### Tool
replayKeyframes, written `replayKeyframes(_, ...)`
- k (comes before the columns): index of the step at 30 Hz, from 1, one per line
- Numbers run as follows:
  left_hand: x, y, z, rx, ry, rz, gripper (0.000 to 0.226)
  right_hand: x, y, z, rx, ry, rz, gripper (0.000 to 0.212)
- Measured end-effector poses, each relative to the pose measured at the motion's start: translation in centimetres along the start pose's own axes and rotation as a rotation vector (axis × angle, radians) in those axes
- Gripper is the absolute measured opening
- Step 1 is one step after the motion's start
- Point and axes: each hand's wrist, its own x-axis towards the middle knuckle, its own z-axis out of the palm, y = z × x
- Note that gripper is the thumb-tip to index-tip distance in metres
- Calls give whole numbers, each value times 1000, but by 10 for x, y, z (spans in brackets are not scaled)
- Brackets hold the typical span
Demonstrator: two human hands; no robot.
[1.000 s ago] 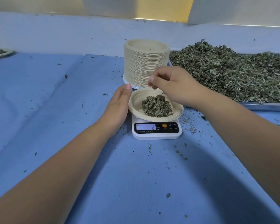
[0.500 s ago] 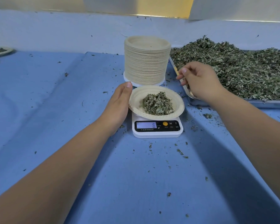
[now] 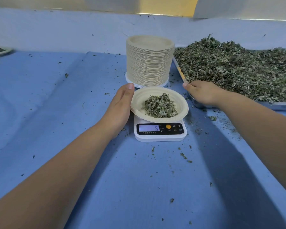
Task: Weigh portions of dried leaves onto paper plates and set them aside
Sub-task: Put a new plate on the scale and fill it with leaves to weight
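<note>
Surface (image 3: 56,113): blue cloth, flecked with dark green crumbs. Paper plate (image 3: 139,103) on the scale — cream-white, ribbed rim. Portion of dried leaves (image 3: 160,105): grey-green, paler bits mixed in. Stack of plates (image 3: 149,63): beige, finely striped down its side. Scale (image 3: 160,134) — white body, black panel, pale lilac display, orange button. Leaf pile (image 3: 238,71): dull olive; tray (image 3: 277,105) silver.

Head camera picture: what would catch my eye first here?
Probably the paper plate of dried leaves on the white digital scale at centre, the left hand beside its rim. Behind stands a tall stack of paper plates; a heaped tray of leaves fills the right.
</note>
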Motion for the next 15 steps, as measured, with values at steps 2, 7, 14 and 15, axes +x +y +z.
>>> replayKeyframes(2, 0, 0, 0, 0, 3, 0, 46, -2, 1, 0, -19, 50, -20, 57)
replayKeyframes(7, 2, -3, 0, -24, 4, -20, 37, 1, 5, -3, -72, 144, -47, 55)
replayKeyframes(14, 4, -6, -2, -37, 1, -32, 42, 26, 2, -7, -136, 56, -10, 39)
replayKeyframes(15, 5, -7, -2, -32, 0, -29, 39, 29, 1, -6, -177, 16, -19, 44)
